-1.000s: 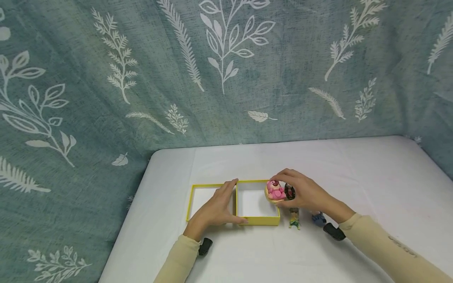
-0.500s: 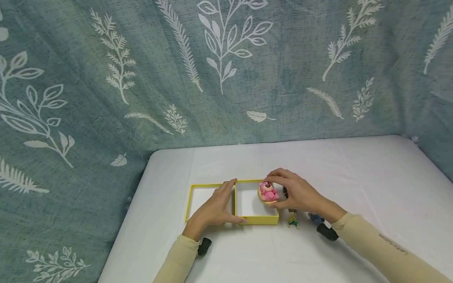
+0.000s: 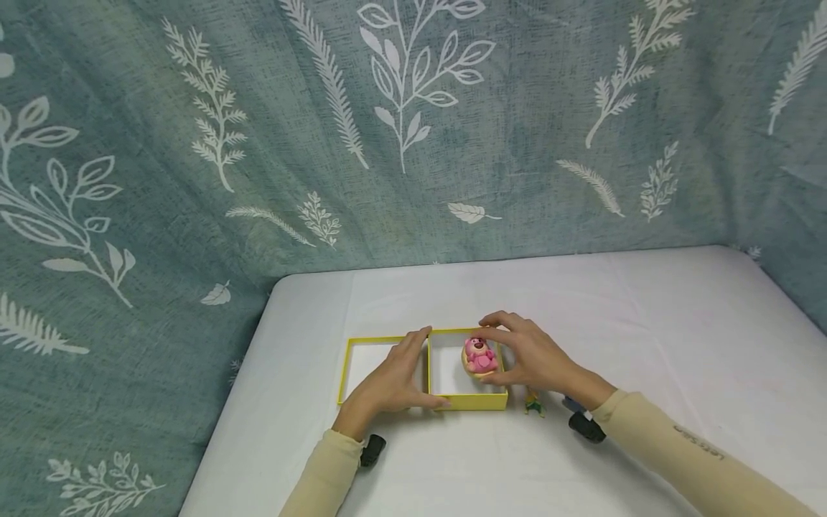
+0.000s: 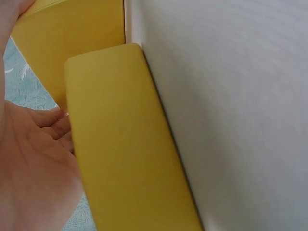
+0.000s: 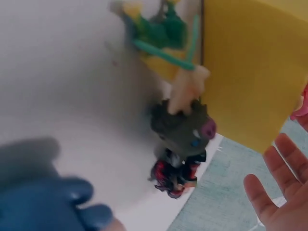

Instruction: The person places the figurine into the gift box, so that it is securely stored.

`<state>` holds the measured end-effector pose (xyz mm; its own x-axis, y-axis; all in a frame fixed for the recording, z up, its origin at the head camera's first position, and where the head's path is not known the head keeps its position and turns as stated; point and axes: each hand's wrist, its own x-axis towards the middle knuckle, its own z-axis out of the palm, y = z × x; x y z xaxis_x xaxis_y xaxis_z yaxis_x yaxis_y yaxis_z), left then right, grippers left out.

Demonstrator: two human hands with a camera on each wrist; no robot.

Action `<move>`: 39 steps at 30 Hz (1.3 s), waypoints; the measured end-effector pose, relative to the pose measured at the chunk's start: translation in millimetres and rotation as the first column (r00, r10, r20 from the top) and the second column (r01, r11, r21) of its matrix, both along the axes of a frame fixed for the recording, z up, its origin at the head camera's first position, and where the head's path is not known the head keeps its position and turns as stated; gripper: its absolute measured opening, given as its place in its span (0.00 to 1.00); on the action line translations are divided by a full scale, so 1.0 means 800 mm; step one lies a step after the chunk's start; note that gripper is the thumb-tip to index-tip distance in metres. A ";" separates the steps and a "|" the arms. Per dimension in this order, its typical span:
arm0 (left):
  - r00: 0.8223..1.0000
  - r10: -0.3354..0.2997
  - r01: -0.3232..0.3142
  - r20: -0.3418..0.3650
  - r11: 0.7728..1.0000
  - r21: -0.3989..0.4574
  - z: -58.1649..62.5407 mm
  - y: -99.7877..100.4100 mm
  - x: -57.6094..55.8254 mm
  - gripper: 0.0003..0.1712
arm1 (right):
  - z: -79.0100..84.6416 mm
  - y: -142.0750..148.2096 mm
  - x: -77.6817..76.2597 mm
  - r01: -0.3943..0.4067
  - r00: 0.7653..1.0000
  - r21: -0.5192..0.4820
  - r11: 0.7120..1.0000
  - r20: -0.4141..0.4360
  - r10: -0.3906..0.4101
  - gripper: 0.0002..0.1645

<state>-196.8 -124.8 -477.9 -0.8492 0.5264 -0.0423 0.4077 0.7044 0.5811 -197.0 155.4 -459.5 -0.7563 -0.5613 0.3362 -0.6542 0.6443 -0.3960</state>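
My right hand [image 3: 539,355] holds a pink bear figure [image 3: 481,359] between thumb and fingers, over the inside of a yellow box [image 3: 474,403] with a white interior. Seated in a round yellowish base, the bear faces up; only a pink sliver of it [image 5: 301,105] shows in the right wrist view. My left hand [image 3: 392,379] spans the box's left side, thumb at the front wall and fingertips at the back corner. Under that hand lies a second, shallower yellow tray [image 3: 344,373], flush against the box. In the left wrist view its wall [image 4: 125,144] stands close before the palm.
Right of the box lie a figure in green [image 5: 166,31] with a dark head [image 5: 180,127] and a red-and-black figure [image 5: 173,175]. A blue figure [image 5: 48,204] lies nearer my right wrist. A white cloth covers the table [image 3: 678,323]; a leafy green curtain [image 3: 549,108] hangs behind.
My right hand has carried the pink bear figure leftward, from the box's right edge to over its inside. The left hand has stayed at the box.
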 end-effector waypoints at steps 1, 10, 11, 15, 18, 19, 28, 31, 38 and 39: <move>1.000 -0.002 0.002 0.000 1.000 -0.001 0.000 0.000 0.000 0.74 | -0.002 -0.001 0.000 0.001 1.000 -0.001 1.000 0.004 -0.001 0.42; 1.000 -0.002 0.002 0.007 1.000 -0.002 0.002 0.000 0.001 0.74 | -0.011 -0.001 -0.002 0.035 0.992 -0.024 0.999 0.121 -0.032 0.41; 1.000 -0.002 0.002 0.007 1.000 -0.004 0.002 0.001 0.002 0.74 | -0.012 -0.001 -0.002 0.040 0.989 -0.027 0.999 0.141 -0.036 0.41; 1.000 0.001 -0.001 0.005 1.000 -0.009 0.002 0.001 0.002 0.74 | -0.011 -0.002 -0.002 0.061 0.977 -0.045 0.997 0.207 -0.051 0.40; 1.000 0.004 -0.004 0.000 1.000 -0.008 0.002 0.001 0.002 0.74 | -0.009 -0.003 -0.001 0.073 0.972 -0.053 0.996 0.227 -0.059 0.40; 1.000 0.006 -0.006 -0.001 1.000 -0.008 0.002 0.001 0.003 0.73 | -0.009 -0.004 -0.001 0.076 0.972 -0.049 0.996 0.226 -0.063 0.40; 1.000 0.005 -0.005 -0.002 1.000 -0.004 0.001 0.001 0.003 0.73 | -0.012 -0.007 -0.007 0.094 0.971 -0.027 0.995 0.222 -0.086 0.40; 1.000 0.005 -0.005 -0.004 1.000 -0.011 0.001 0.001 0.003 0.73 | -0.013 -0.007 -0.007 0.107 0.966 -0.030 0.994 0.239 -0.097 0.40; 1.000 0.009 -0.009 0.008 1.000 -0.019 0.003 0.002 0.004 0.73 | -0.014 -0.006 -0.006 0.116 0.956 -0.044 0.992 0.275 -0.099 0.39; 1.000 0.010 -0.010 0.009 1.000 -0.019 0.003 0.002 0.004 0.73 | -0.014 -0.006 -0.006 0.114 0.956 -0.046 0.992 0.277 -0.097 0.39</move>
